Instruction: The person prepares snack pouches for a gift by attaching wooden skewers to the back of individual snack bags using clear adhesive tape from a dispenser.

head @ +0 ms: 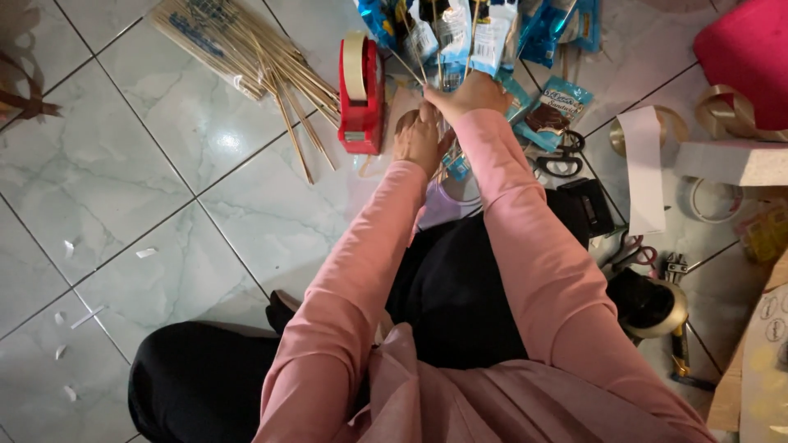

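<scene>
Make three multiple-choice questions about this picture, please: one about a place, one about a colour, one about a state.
1. Where does the tape dispenser stand?
A. between the bundle of wooden sticks and the hands
B. on the person's lap
C. on the cardboard at the right edge

2. What colour are the sleeves?
A. green
B. pink
C. white

3. What is the right hand doing?
A. resting flat on the floor
B. holding the black scissors
C. gripping the sticks of the blue snack packets

Answers:
1 A: the red dispenser sits on the floor tiles, the sticks on one side and the left hand on the other.
2 B: both arms are clothed in pink.
3 C: its fingers close around the stems under the packets; the scissors lie untouched.
</scene>
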